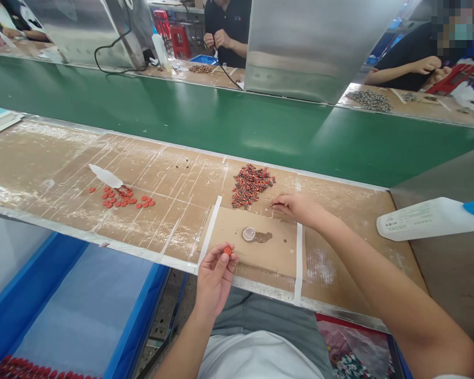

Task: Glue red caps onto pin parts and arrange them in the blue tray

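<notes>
My left hand pinches a small orange-red disc between thumb and fingers, above the front edge of the cardboard sheet. To the right of a pile of small red-and-black parts, my right hand has its thumb and fingers pressed together low over the table. What it holds, if anything, is too small to make out. On the cardboard sheet between my hands sits a small clear round cap beside a dark wet stain. Several more orange-red discs lie loose on the left.
A white squeeze bottle lies by the loose discs. At right lies a large white bottle with a blue cap. Behind the table runs a green belt, with people working beyond it. A blue crate stands below at left.
</notes>
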### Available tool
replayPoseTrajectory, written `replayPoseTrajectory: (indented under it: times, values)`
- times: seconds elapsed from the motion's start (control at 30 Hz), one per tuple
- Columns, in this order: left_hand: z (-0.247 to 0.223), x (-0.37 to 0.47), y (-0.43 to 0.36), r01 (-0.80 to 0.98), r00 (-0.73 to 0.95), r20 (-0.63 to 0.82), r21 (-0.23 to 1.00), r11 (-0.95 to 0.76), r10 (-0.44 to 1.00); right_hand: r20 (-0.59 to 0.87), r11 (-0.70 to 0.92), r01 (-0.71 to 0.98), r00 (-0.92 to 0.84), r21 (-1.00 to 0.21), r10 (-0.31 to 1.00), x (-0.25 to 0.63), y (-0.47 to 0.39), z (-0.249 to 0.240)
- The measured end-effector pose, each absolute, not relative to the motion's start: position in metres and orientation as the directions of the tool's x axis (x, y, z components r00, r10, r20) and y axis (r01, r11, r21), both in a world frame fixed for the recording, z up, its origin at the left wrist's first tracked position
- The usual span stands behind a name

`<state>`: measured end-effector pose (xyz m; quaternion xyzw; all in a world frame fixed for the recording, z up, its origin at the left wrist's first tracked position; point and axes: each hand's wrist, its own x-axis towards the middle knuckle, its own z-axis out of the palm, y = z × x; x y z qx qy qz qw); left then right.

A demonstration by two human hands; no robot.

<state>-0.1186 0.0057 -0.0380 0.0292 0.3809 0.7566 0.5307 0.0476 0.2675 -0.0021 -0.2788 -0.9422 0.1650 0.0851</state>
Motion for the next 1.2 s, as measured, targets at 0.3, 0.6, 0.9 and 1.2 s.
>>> replayPoseTrajectory:
  times: [0.3,0.6,0.9,1.2]
  values:
    - [-0.034,-0.116,0.006,-0.784,-0.432,-0.349,0.601,-0.155,0.832,0.043,0.829,0.423,-0.882,-0.366,0.47,0.041,0.25,-0.023]
    - [-0.033,-0.115,0.006,-0.8,-0.417,-0.355,0.58,-0.152,0.837,0.296,0.624,0.454,-0.603,-0.637,0.741,0.046,0.224,-0.036]
    - [-0.034,-0.113,0.005,-0.817,-0.395,-0.366,0.559,-0.14,0.842,0.405,0.664,0.431,-0.551,-0.611,0.73,0.051,0.18,-0.041]
    - [-0.033,-0.107,0.008,-0.823,-0.391,-0.394,0.554,-0.125,0.832,0.488,0.567,0.294,-0.303,-0.769,0.819,0.017,0.136,-0.036]
